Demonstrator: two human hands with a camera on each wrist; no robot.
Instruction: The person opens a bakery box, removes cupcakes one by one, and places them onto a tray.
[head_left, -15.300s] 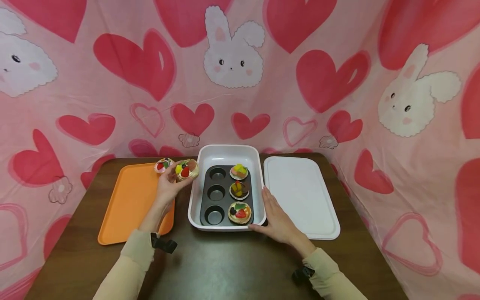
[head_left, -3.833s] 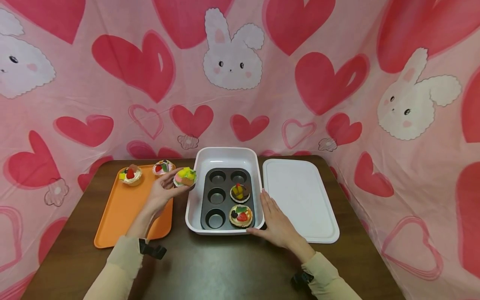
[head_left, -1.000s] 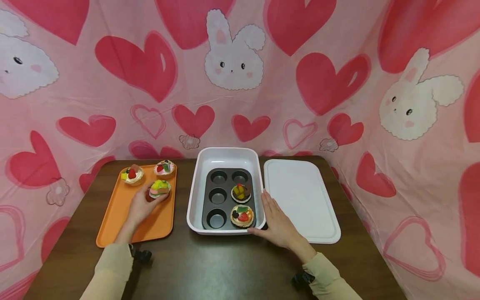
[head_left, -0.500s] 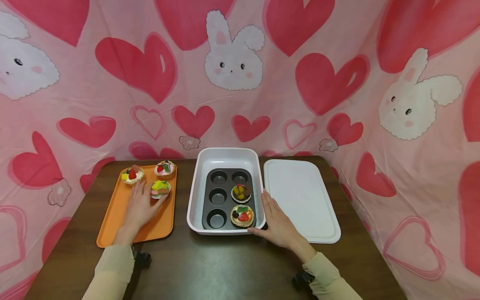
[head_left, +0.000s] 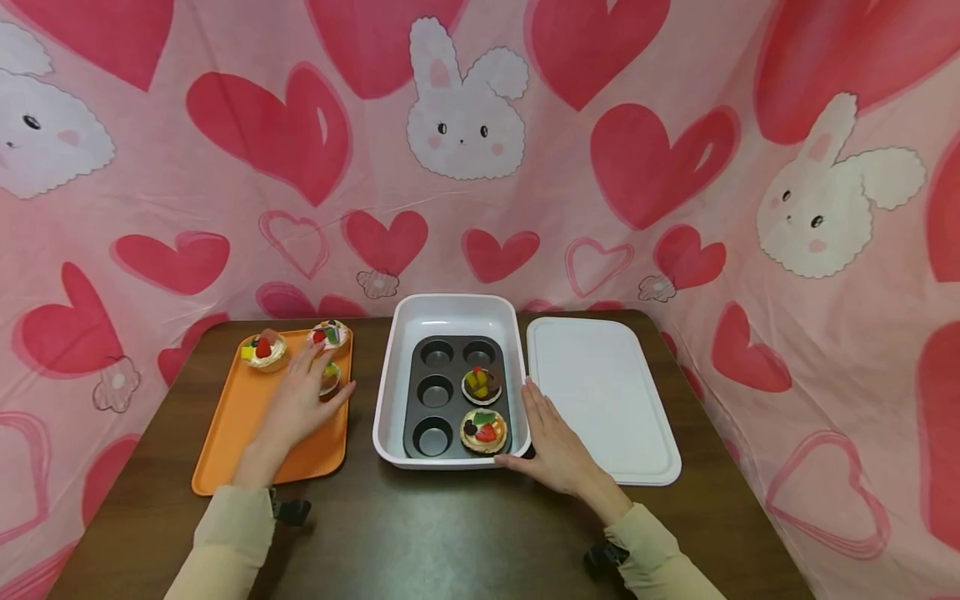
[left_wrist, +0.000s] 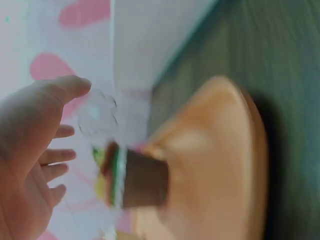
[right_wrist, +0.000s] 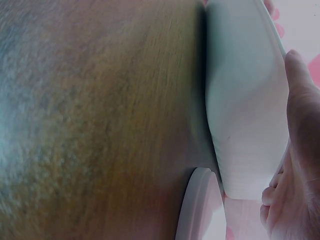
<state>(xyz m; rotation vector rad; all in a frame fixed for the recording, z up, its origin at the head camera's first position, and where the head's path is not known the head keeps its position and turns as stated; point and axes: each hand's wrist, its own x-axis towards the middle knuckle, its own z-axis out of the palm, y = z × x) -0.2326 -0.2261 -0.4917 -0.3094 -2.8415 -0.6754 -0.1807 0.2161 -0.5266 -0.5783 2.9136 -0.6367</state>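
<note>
So we're hovering our left hand (head_left: 294, 407), spread and empty, half-hiding one cupcake (left_wrist: 145, 179) on the orange tray (head_left: 236, 437); our straight-fingered right hand (head_left: 557, 446) is touching the tub (head_left: 442, 464).

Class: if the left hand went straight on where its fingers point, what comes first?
Probably the pink-creamed cupcake on the orange tray, straight ahead of the left hand in the head view; depth is unclear, so the hand might pass above it.

A pink cloth (head_left: 480, 200) with red hearts (head_left: 281, 137) and white rabbits (head_left: 467, 143) hangs behind a brown table (head_left: 427, 533).
</note>
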